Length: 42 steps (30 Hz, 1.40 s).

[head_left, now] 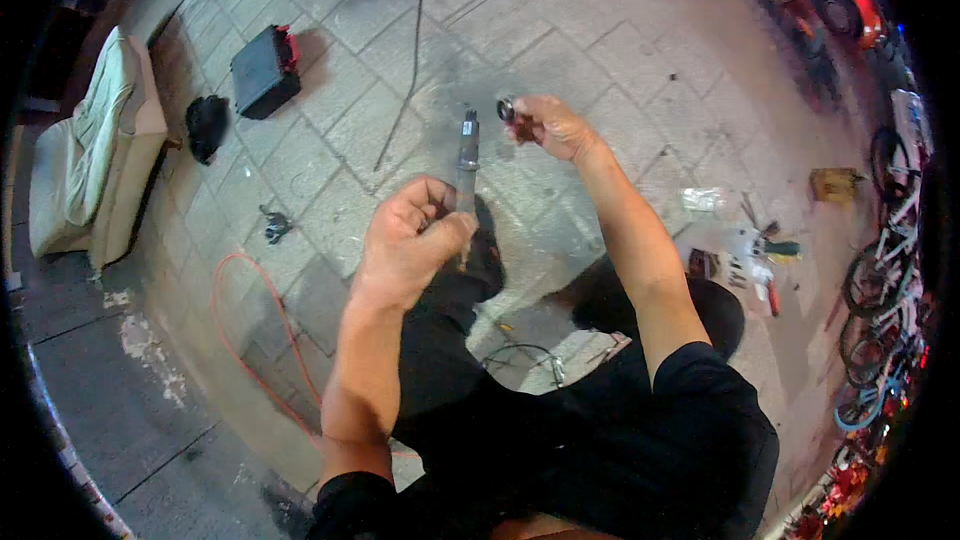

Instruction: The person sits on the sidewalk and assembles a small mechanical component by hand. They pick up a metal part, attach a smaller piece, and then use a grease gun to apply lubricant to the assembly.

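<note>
"Left hand [412,240], grasping what? My feed's distant."
"I see a grey cylindrical part [468,152], gripped around its lower half."
"And the right hand [550,127]?"
"Pinching a dark ring-shaped piece [505,109], just right of the part's far end, not touching it."
"On the floor [345,130]?"
"Black case [264,75], well left of the part."

The left hand [405,240] covers the middle of its slim tube [468,152]; the right hand [550,127] partly hides a blurred ring-ended piece [506,110].
</note>
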{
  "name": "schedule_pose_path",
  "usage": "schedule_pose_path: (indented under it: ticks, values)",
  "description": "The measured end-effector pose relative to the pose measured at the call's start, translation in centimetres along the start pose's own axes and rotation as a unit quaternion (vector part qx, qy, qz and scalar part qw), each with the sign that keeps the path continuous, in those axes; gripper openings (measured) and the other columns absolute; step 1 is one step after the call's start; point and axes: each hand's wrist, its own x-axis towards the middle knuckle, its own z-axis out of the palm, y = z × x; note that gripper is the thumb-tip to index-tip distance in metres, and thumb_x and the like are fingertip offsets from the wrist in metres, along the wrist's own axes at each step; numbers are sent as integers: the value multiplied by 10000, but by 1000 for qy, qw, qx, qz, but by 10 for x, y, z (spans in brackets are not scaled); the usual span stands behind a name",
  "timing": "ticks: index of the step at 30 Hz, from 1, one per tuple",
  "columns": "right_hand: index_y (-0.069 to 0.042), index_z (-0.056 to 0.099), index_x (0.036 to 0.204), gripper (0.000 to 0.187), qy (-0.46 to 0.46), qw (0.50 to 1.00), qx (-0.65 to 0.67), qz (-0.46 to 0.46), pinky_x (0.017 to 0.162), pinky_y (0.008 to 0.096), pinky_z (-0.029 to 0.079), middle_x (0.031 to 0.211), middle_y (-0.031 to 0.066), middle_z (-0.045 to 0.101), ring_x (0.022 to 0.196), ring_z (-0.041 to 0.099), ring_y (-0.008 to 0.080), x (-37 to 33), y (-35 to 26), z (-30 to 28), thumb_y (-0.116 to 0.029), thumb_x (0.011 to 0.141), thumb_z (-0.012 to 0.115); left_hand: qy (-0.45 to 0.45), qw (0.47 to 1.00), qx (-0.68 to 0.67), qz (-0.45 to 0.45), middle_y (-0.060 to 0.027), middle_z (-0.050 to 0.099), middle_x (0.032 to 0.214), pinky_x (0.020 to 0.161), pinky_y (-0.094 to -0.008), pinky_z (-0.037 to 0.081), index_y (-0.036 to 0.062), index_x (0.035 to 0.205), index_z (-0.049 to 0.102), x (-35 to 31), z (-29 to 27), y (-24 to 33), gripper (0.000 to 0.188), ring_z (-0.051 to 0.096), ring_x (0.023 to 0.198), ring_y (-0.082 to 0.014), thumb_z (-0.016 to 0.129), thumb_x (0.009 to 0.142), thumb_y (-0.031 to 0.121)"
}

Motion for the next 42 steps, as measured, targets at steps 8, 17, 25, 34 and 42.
schedule_pose_path:
  ticks: [8, 17, 25, 34, 42]
  values:
    - [16, 712, 1134, 445, -147, 948, -277, -47, 659, 270, 498, 893, 31, 669, 739, 616, 118, -139, -172, 91, -340, 874, 773, -150, 989, 19, 3, 0, 624, 793, 585, -251, 412, 61, 963, 633, -3, 23, -8, 162, 545, 644, -91, 751, 861, 104]
    - [-24, 760, 1096, 385, -41, 881, -471, 9, 632, 264, 479, 771, 12, 682, 699, 611, 98, -223, -189, 129, -346, 886, 796, -250, 967, 39, 30, 19, 618, 764, 520, -235, 353, 86, 957, 625, -7, 62, -8, 160, 525, 597, -71, 750, 874, 143]
    - [0, 646, 1275, 544, 60, 948, -292, -110, 562, 235, 434, 972, 43, 681, 657, 585, 96, -254, -172, 103, -434, 957, 725, -232, 966, -110, 38, -44, 682, 828, 527, -233, 432, 62, 999, 638, 4, 99, -12, 129, 555, 587, -89, 697, 934, 157]
    - [18, 647, 1169, 355, 300, 918, -141, -216, 537, 265, 458, 885, 51, 682, 666, 594, 93, -253, -38, 137, -262, 971, 742, -124, 970, -203, 57, -45, 660, 822, 549, -295, 469, 58, 951, 665, 47, 109, -36, 137, 600, 682, -133, 662, 970, 193]
    - [28, 676, 1155, 365, 323, 907, -142, -230, 688, 298, 535, 971, 64, 722, 787, 648, 125, -227, -30, 170, -259, 944, 756, -130, 966, -217, 46, -125, 716, 919, 775, -418, 585, 20, 981, 651, 49, 115, -35, 174, 703, 841, -252, 631, 986, 192]
